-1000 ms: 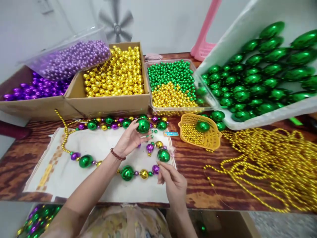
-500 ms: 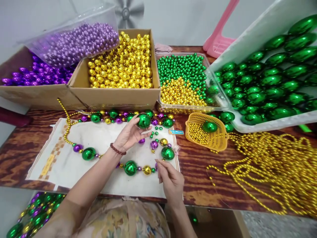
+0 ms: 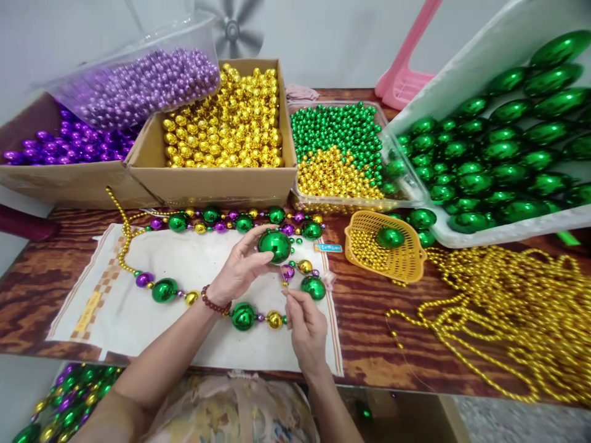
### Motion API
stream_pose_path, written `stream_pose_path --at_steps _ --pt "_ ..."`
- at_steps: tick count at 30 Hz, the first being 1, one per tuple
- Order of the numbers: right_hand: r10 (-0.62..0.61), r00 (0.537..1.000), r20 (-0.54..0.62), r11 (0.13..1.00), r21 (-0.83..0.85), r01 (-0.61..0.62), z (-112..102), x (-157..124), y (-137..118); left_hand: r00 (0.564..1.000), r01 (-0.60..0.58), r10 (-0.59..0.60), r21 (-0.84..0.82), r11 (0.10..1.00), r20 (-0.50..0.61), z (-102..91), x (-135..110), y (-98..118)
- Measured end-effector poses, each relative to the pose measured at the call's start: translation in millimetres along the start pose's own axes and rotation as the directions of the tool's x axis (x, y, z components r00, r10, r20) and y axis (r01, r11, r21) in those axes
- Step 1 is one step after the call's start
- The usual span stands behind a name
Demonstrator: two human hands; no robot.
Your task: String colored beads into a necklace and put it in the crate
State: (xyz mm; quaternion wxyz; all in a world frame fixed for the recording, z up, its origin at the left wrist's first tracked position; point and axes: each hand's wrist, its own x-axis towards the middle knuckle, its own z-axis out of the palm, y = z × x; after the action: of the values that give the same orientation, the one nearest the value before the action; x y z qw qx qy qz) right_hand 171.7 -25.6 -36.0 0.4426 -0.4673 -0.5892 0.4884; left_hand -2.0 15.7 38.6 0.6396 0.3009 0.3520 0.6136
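My left hand (image 3: 242,261) is closed around a large shiny green bead (image 3: 274,246), held above the white cloth (image 3: 157,332). Just below it, my right hand (image 3: 305,329) pinches a thin string (image 3: 283,277) that runs up toward the green bead. Whether the string passes through the bead I cannot tell. A strung bead garland (image 3: 243,316) of green, gold and purple beads curves over the cloth beneath both hands, part of it hidden by my left wrist. Small loose green beads (image 3: 298,241) lie just right of the held bead.
Cardboard boxes hold purple beads (image 3: 69,141) and gold beads (image 3: 226,129). A clear tray (image 3: 360,203) has small green and gold beads. A yellow basket (image 3: 406,271) stands at the right, near a heap of gold bead strands (image 3: 508,314). Large green beads fill a white foam box (image 3: 466,237).
My left hand has brought the green bead down and slightly right. My right hand has risen and moved left, so the two hands are closer together.
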Motion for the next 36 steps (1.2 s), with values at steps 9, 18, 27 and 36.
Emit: stream_pose_path --at_steps 9,18,27,36 --pt "0.012 1.000 -0.007 0.999 -0.036 -0.013 2.5 -0.8 -2.8 0.999 0.020 -0.020 0.007 1.000 -0.046 -3.3 -2.3 -1.4" --pt "-0.026 0.999 0.037 0.997 -0.078 0.029 4.1 5.1 -15.5 0.992 0.044 -0.045 -0.010 0.999 -0.119 -7.0 -6.8 2.0" --pt "-0.053 0.995 0.080 0.995 -0.074 0.059 12.0 9.7 -16.6 0.985 0.039 -0.037 0.007 0.999 -0.166 -12.3 -6.6 3.3" --pt "-0.070 0.987 0.144 0.986 -0.138 0.090 11.0 7.9 -17.7 0.980 0.017 -0.007 0.048 0.999 -0.200 -14.6 -6.6 5.3"
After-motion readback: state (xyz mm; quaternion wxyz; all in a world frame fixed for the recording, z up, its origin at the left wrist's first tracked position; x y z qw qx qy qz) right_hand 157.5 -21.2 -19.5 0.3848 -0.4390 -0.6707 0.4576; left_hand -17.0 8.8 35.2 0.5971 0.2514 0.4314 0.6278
